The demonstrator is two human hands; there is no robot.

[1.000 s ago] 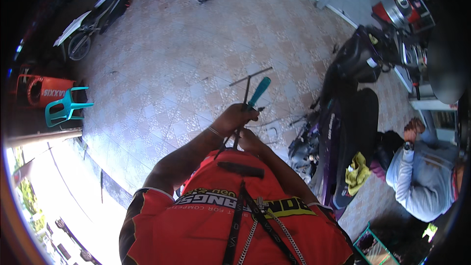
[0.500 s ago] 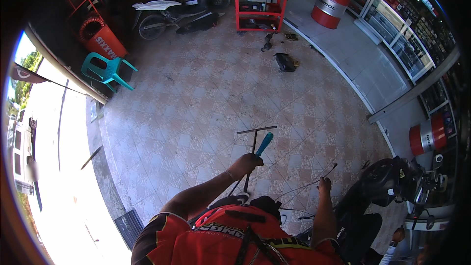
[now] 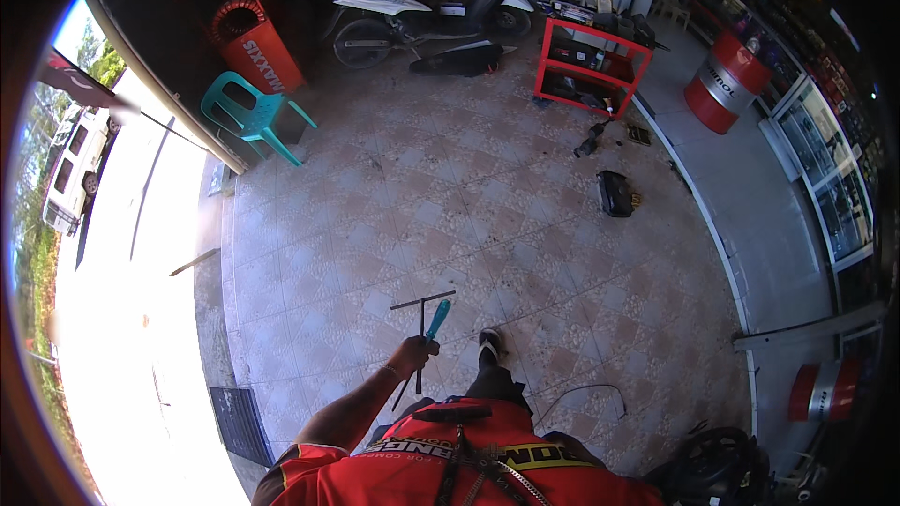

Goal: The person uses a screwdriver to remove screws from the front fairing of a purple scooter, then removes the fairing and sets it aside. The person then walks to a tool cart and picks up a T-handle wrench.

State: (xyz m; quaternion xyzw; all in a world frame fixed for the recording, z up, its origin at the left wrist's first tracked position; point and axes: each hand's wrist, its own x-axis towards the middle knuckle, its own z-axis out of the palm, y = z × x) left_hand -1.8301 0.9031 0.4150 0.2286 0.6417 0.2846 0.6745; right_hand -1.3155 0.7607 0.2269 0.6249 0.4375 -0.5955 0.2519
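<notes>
My left hand [image 3: 412, 356] is closed round a dark metal T-handle wrench [image 3: 422, 320] and a screwdriver with a teal handle [image 3: 438, 319]. The wrench's crossbar points away from me, and its shaft passes down through my fist. Beside the wrench, the screwdriver's handle sticks up at a slant. My right hand is out of the picture. A thin dark cable [image 3: 600, 386] curves over the tiles to the right of my leg; whether it is held at its near end cannot be seen.
A teal plastic chair [image 3: 253, 112] stands at the far left, a white and black scooter [image 3: 422, 19] behind. A red tool cart [image 3: 593, 66] is at the far right, with a black part [image 3: 614, 194] on the floor before it. Another motorcycle [image 3: 717, 468] is at the near right.
My view has shifted, and a foot shows stepping forward. The right hand, which held the thin cable, has left the picture. My left hand still grips both tools.
</notes>
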